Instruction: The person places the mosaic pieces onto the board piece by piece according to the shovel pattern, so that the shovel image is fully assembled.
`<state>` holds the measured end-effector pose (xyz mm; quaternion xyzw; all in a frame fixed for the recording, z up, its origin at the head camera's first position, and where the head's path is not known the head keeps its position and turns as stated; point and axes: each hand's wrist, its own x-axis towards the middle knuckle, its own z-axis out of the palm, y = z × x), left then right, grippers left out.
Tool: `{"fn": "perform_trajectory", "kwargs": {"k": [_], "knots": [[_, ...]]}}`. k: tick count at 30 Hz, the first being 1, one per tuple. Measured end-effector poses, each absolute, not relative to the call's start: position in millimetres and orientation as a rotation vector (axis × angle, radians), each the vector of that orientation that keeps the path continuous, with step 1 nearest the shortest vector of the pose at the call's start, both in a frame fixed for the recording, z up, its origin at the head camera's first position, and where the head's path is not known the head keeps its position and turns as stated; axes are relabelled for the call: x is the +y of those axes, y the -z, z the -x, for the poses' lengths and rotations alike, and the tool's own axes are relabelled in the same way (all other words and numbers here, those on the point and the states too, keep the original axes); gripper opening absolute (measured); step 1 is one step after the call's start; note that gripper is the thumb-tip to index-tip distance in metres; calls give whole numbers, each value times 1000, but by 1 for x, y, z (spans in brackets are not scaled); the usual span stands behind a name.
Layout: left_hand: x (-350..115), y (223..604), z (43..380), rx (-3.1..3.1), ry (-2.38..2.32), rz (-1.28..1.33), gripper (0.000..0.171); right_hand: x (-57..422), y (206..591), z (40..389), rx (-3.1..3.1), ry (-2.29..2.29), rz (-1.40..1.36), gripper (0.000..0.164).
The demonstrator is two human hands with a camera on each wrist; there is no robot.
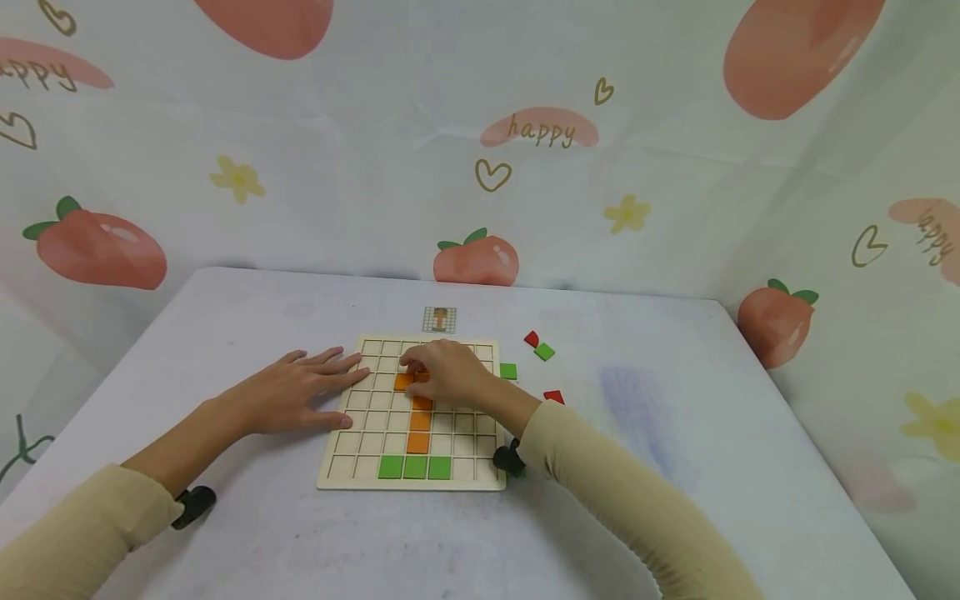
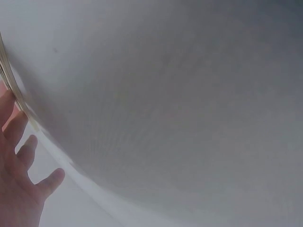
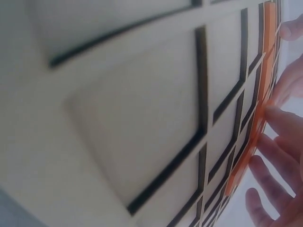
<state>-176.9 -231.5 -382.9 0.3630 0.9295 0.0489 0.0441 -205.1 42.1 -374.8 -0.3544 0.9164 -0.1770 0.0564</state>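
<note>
A cream grid board (image 1: 363, 446) lies on the table, with an orange column of tiles (image 1: 419, 421) up its middle and a row of green tiles (image 1: 415, 467) near its front. My left hand (image 1: 288, 393) lies flat with fingers spread, fingertips at the board's left edge. Over the board's upper middle, my right hand (image 1: 450, 375) bends down, thumb apart from the fingers, around an orange square tile (image 1: 403, 382). In the right wrist view its fingertips (image 3: 271, 113) touch the orange tiles, which sit in the grid. Part of the board is hidden beneath this hand.
Behind the board lies a small pattern card (image 1: 439, 320). To the right are a red piece (image 1: 532, 338), a green tile (image 1: 544, 352), another red piece (image 1: 553, 397) and a green tile (image 1: 508, 371) at the board's edge. A patterned cloth (image 1: 360, 167) hangs behind.
</note>
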Motion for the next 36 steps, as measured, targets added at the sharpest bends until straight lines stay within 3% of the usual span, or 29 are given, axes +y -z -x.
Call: {"fn": "perform_trajectory", "kwargs": {"k": [17,36], "knots": [[-232,383,176,2847,-162,-1122,73,49,376,206,2809,551,1071,35],[-231,383,177,2851,-132,-1103,75,153,368,173,2761,689,1057,34]]}}
